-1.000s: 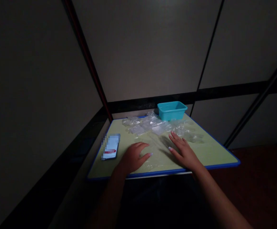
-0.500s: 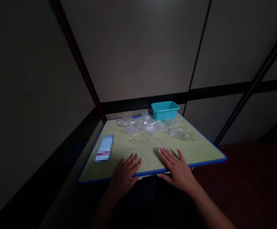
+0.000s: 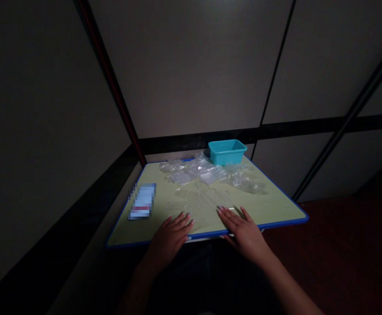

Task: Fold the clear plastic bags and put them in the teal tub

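My left hand (image 3: 169, 238) rests with spread fingers on the near edge of the pale yellow-green table (image 3: 276, 208). To its right, my right hand (image 3: 243, 229) lies with fingers stretched out on the same edge. Neither hand holds anything. A thin, flat piece of clear plastic (image 3: 207, 201) is spread just beyond my fingertips. Behind it, crumpled clear plastic bags (image 3: 197, 170) lie across the back half of the table. A turquoise basin (image 3: 227, 156) stands upright at the back right, close behind the bags.
A blurred-out rectangular item (image 3: 143, 201) lies at the left side of the table. The tabletop has a blue rim (image 3: 284, 221). Panelled walls (image 3: 194, 78) rise behind and to the left, and a dark red floor (image 3: 342, 245) shows at the right.
My left hand has shifted slightly left, its thumb closer to the table edge. My right thumb has drawn in toward the hand. The view has shifted a little.
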Demonstrator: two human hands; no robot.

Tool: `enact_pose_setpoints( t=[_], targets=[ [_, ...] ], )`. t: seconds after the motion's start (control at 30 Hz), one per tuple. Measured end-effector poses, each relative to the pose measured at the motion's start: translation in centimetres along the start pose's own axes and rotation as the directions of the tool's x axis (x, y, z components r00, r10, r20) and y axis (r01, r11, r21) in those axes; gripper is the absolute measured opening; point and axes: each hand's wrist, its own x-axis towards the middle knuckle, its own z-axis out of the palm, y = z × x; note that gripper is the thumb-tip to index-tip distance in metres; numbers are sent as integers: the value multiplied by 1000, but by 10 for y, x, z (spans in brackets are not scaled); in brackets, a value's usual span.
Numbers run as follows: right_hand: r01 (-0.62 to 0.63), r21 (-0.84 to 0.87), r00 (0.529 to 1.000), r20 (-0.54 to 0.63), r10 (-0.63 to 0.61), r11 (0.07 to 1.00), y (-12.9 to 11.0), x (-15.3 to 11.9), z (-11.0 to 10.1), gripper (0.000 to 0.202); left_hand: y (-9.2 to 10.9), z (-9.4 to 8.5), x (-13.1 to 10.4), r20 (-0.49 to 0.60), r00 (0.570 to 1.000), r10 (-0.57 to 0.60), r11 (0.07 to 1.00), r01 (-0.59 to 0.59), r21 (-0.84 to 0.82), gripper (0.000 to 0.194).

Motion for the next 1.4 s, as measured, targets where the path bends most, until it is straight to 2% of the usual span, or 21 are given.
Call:
enact_pose_setpoints(
  t=[0.17, 0.33, 0.5, 0.67, 0.8, 0.97, 1.13, 1.4],
  targets=[
    [34, -11, 996, -82, -35, 999, 3, -5, -3, 67, 1, -8, 0, -19, 1000, 9, 995, -11, -103, 42],
    [54, 18, 984, -170, -50, 998, 0, -10, -7, 62, 1, -20, 5, -131, 990, 54, 977, -80, -198, 37],
    [49, 33, 965, -259, -39, 998, -2, -12, -4, 48, 2, -31, 12, -205, 976, 70, 951, -127, -282, 34],
    [13, 68, 946, -325, 10, 998, 4, -12, -3, 36, 2, -37, 13, -197, 979, 59, 923, -129, -363, 32],
    [31, 143, 948, -317, 16, 989, 9, -12, -5, 30, 2, -40, 12, -165, 985, 47, 891, -116, -440, 31],
    [37, 310, 967, -250, 44, 950, 14, -5, -11, 21, -2, -43, 17, -98, 995, 15, 827, -67, -559, 33],
    [-35, 440, 965, -218, 145, 897, 17, 8, -19, 21, -9, -45, 30, -8, 998, -59, 751, 39, -660, 38],
    [-146, 606, 963, -94, 253, 782, 27, 33, -25, 25, -22, -38, 56, 37, 988, -148, 559, 115, -821, 56]
  ],
)
